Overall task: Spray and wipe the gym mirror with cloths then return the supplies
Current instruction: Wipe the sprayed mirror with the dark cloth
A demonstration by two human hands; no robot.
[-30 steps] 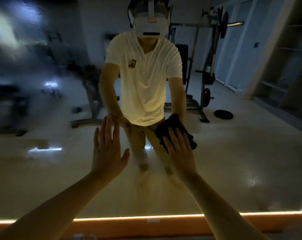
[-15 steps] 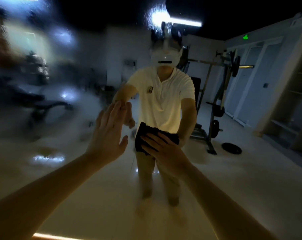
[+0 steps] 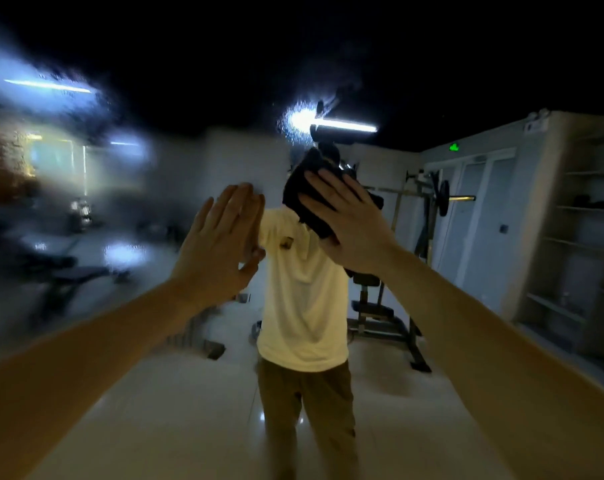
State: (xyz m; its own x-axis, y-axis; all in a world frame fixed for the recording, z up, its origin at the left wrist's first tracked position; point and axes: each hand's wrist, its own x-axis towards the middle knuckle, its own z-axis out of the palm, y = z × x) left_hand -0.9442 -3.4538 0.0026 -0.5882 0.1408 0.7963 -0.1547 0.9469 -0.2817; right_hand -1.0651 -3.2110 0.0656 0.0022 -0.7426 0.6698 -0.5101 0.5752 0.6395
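Observation:
The gym mirror [image 3: 484, 393] fills the whole view; its left part is hazy with spray film and its right part reflects sharply. My right hand [image 3: 349, 223] presses a dark cloth [image 3: 304, 188] flat against the glass with straight, spread fingers, high up over my reflection's head. My left hand [image 3: 221, 244] lies flat on the glass just left of it, fingers straight and together, holding nothing. My own reflection in a white shirt stands in the middle.
Reflected in the mirror: a weight rack and bench [image 3: 397, 306] at right, shelving [image 3: 584, 254] at far right, another bench [image 3: 68, 268] at left, ceiling light strips [image 3: 342, 125] above.
My right hand slid the cloth from low on the mirror, near its lit bottom edge, up to head height. My left hand rose along with it, and my view tilted upward.

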